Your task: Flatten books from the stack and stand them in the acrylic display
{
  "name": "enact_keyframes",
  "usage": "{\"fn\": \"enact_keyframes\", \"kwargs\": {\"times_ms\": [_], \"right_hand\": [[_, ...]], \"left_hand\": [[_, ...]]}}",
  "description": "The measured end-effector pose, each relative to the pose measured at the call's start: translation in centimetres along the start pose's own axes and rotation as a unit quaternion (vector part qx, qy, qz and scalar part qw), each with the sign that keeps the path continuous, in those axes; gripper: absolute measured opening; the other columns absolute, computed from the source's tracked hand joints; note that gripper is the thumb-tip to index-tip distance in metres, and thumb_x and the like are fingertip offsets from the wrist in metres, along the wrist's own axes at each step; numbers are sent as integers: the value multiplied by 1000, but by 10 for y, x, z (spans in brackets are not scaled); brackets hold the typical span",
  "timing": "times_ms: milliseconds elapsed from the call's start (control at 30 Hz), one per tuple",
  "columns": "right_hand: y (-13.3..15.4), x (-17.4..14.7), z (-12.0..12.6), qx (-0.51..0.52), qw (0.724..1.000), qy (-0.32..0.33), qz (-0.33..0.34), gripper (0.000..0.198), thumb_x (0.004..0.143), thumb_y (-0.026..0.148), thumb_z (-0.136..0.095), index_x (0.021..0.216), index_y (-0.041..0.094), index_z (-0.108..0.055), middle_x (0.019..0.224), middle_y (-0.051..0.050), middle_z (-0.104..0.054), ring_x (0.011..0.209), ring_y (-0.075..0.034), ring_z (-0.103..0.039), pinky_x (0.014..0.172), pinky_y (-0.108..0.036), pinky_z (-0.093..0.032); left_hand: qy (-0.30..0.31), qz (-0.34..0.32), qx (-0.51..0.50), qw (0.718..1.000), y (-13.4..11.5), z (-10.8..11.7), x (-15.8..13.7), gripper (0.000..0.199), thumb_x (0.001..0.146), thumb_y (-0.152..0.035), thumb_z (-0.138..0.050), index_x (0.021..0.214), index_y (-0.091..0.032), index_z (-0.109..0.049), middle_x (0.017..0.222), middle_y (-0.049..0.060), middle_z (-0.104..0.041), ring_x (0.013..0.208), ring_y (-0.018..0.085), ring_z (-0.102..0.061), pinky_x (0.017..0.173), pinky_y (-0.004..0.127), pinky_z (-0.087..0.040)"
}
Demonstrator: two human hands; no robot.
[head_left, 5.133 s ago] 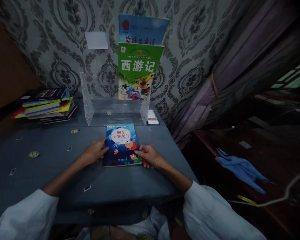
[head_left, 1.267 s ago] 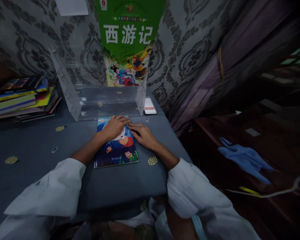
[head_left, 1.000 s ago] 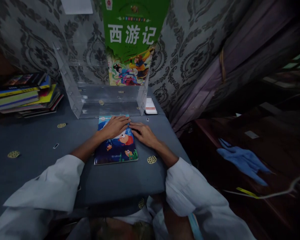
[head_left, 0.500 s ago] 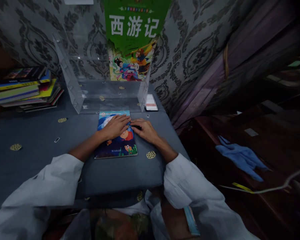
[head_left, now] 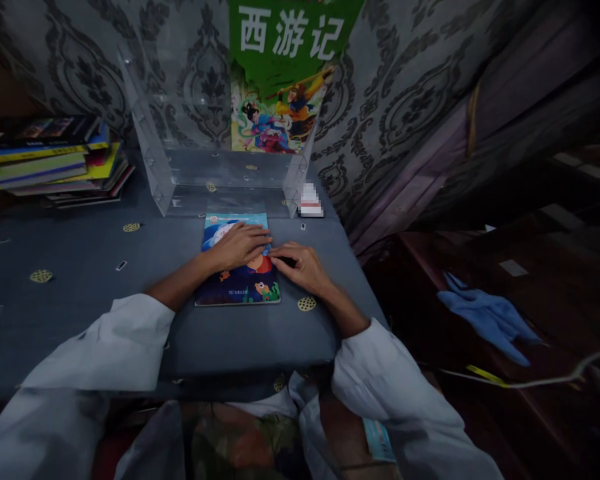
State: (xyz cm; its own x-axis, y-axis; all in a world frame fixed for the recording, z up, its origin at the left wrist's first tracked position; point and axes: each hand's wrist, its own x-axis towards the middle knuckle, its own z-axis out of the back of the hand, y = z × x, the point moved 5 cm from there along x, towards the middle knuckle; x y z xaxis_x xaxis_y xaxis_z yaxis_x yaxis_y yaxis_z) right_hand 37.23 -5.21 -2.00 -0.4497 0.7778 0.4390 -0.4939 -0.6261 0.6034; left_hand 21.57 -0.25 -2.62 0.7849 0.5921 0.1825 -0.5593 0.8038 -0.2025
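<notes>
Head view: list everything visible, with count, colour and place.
Table: 1, blue-grey, centre to left.
Booklet: 1, blue, on table.
Rack: 1, clear, behind booklet.
Tall book: 1, green, upright at rack's right.
Book stack: 1, mixed colours, left on table.
Pixelated item: 1, white and red, right of rack.
Wallpaper: 1, grey, behind rack.
Curtain: 1, purplish, right.
Brown surface: 1, dark brown, right.
Cloth: 1, blue, on brown surface.
Slip: 1, white, beyond cloth.
Cord: 1, pale, lower right.
Strip: 1, yellow, along cord.
Left hand: 1, bare, grip open on booklet.
Right hand: 1, bare, grip at booklet's right edge.
Sleeves: 2, white, on arms.
</notes>
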Motion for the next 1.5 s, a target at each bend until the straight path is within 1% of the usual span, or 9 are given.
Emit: {"fn": "enact_keyframes", "kwargs": {"times_ms": [333,600,733,833,900,1033,1167,1300,1500], "right_hand": [[-2,1,3,29,999,4,-16,19,94,27,-61,96,22,-79,98,-6,-79,94,-23,-72,87,-36,-54],[-5,-1,6,65,994,2,-83,30,95,39,-58,87,19,-80,83,-4,-79,74,-20,-71,67,-29,-51],[-5,0,5,87,992,10,-96,35,95,45,-58,85,20,-81,78,-3,-78,72,-20,-71,68,-29,-52],[-5,0,5,87,991,13,-99,35,95,45,-58,88,20,-81,83,-3,-80,75,-21,-73,69,-29,-53],[-3,-2,5,83,992,10,-95,32,94,44,-59,92,20,-81,89,-3,-81,79,-21,-73,71,-30,-54],[1,-7,6,69,995,7,-77,27,93,39,-61,97,20,-80,95,-5,-80,83,-22,-74,73,-30,-54],[4,-12,6,71,996,12,-58,26,93,36,-60,97,21,-80,95,-6,-80,86,-21,-73,76,-31,-54],[5,-13,7,74,996,5,-58,27,94,35,-58,96,20,-80,92,-8,-79,84,-21,-73,77,-33,-55],[4,-11,7,79,995,0,-64,28,95,38,-58,92,20,-80,90,-8,-79,84,-23,-73,79,-35,-56]], "left_hand": [[33,-10,-14,999,-14,1,-14,46,107,-37,-35,144,-17,-53,154,9,-50,146,23,-39,120,47,-23],[40,-11,-25,999,-19,1,-19,44,106,-34,-36,144,-17,-52,155,9,-48,148,23,-37,121,50,-22],[47,-24,-32,998,-23,3,-23,42,106,-30,-35,144,-21,-53,154,9,-49,147,22,-38,120,51,-23],[60,-22,-30,997,-26,4,-25,44,107,-34,-34,146,-21,-50,156,10,-47,148,23,-36,120,53,-22],[80,-17,-28,996,-31,6,-27,52,106,-46,-36,149,-19,-46,159,13,-41,150,26,-33,122,54,-19],[125,-9,-27,992,-42,6,-37,90,94,-74,-42,158,-13,-28,165,19,-25,155,32,-20,123,56,-9],[137,-22,-20,990,-51,2,-50,109,85,-85,-42,161,-11,-16,166,22,-18,156,34,-13,124,55,-2],[123,-24,9,992,-55,-2,-56,102,90,-81,-39,161,-13,-13,167,21,-18,156,33,-12,124,54,-1],[90,-29,48,994,-61,-1,-57,91,96,-74,-32,159,-10,-19,165,22,-23,155,33,-17,123,57,-9]]}}
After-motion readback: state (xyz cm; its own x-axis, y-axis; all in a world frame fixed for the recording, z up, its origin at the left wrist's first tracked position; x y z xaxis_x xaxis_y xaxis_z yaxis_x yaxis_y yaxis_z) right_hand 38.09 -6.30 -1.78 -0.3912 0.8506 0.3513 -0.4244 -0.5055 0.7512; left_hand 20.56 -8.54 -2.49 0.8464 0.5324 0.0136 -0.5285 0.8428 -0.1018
